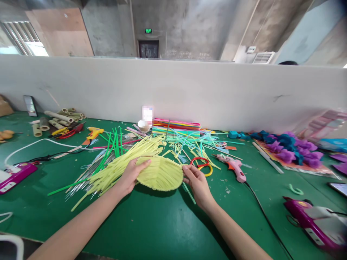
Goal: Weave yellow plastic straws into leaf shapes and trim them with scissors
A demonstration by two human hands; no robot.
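A yellow-green leaf made of pipe cleaners [159, 175] is held between my two hands, a little above the table. My left hand [133, 173] grips its left end, thumb on top and fingers underneath. At the pointed right tip, my right hand [195, 180] pinches the leaf between thumb and fingertips. Below the right hand a pale green stick [189, 193] slants down; whether the hand touches it I cannot tell. Behind and left of the leaf lies a big heap of yellow-green pipe cleaners [116, 168]. Scissors with red and yellow handles [204, 167] rest just beyond my right hand.
A pink glue gun [233, 167] with a trailing cord lies right, a yellow one [94, 133] left. Purple power strips [18, 177] sit at both sides. Bamboo pieces [61, 117], pliers [72, 133], and purple and blue fuzzy flowers [295, 148] line the back before a white partition [173, 86].
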